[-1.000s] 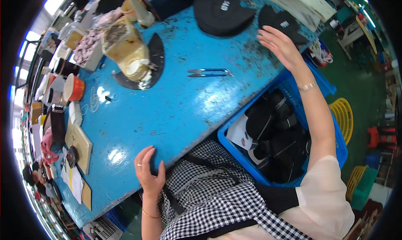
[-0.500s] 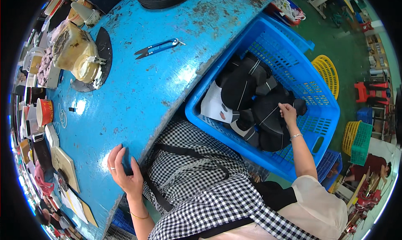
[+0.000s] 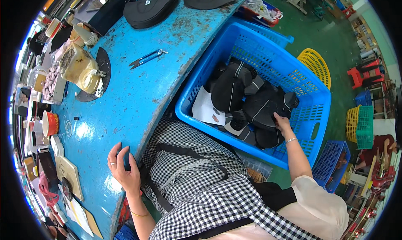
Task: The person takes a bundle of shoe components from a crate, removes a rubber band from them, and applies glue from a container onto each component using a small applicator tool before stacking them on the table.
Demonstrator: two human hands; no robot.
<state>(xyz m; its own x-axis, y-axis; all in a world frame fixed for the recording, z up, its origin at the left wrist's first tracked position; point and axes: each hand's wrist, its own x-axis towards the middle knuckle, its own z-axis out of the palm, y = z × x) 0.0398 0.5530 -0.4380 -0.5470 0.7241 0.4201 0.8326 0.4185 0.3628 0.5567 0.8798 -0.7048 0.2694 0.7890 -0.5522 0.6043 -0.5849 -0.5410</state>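
In the blue basket lie several black, rounded, cap-like fabric pieces with pale lines along them. A white sheet with a printed picture is among them at the basket's near left. My right hand reaches in from the lower right and has its fingers closed at the edge of one dark piece; part of the fingers is hidden behind it. Over the table's near edge rests my left hand, empty, its fingers bent and apart.
On the blue table lie thread snips, a crusted glue pot on a black sheet, a red tub and stacked black half-moon pieces. Yellow baskets and a red stool stand on the green floor; someone sits far right.
The view has shifted, so more of the table's far end shows. My right hand has moved down to the near edge of the dark piece; my left hand has hardly moved.
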